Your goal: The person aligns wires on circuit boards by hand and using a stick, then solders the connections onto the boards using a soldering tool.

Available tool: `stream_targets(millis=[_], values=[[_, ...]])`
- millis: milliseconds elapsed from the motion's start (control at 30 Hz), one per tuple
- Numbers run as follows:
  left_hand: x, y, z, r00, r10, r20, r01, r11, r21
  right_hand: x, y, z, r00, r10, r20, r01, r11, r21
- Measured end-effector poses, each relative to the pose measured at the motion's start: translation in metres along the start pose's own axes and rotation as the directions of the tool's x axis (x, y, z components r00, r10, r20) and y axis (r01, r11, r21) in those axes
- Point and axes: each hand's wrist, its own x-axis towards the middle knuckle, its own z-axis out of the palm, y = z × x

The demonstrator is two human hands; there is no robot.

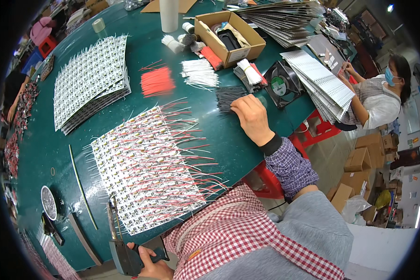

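Note:
My left hand point(154, 264) is wrapped round the grip of a soldering gun point(121, 255) with a dark teal body. Its long metal tip and a thin feed tube point up over the near left corner of a white circuit board panel point(144, 172). Rows of small parts cover that panel, and red and white wires stick out to its right. My right hand point(253, 119) reaches to a pile of short black wires point(229, 97), fingertips pinched together at the pile's near edge. Beside that pile lie white wires point(199, 73) and red wires point(157, 82).
Stacked panels point(91, 81) stand at the left. A cardboard box point(231, 39), a black fan point(283, 84) and leaning panels point(319, 84) line the far and right side. A small cup point(48, 203) and a thin rod point(82, 186) lie left. A masked co-worker point(382, 93) sits right.

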Motion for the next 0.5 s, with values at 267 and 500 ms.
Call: stream_targets(millis=[267,500], values=[[0.007,0.04,0.013,0.957,-0.233,-0.171,0.162,0.923,-0.349,0.002,0.0,-0.005,1.0,-0.009,0.008,0.009,0.999,0.04],[0.024,0.031,0.011,0.973,-0.155,-0.168,0.063,0.887,-0.457,0.01,0.003,-0.005,0.991,-0.041,0.128,0.043,0.999,-0.011]])
